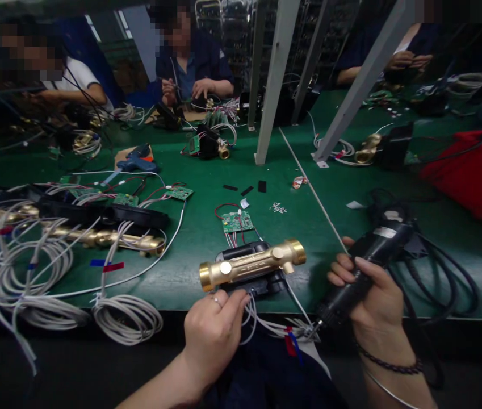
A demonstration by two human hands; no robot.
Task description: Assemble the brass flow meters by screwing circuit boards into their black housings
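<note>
The left hand (213,326) pinches the black housing (252,267) under a brass pipe (251,265) at the table's (206,227) near edge, its fingertips hidden. The right hand (371,295) grips 1 black driver (362,278); its tip is lost among white wires (275,326).

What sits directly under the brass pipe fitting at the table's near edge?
A black housing lies under the brass pipe fitting, with white wires trailing out toward the left hand. The fitting covers the housing's middle.
</note>
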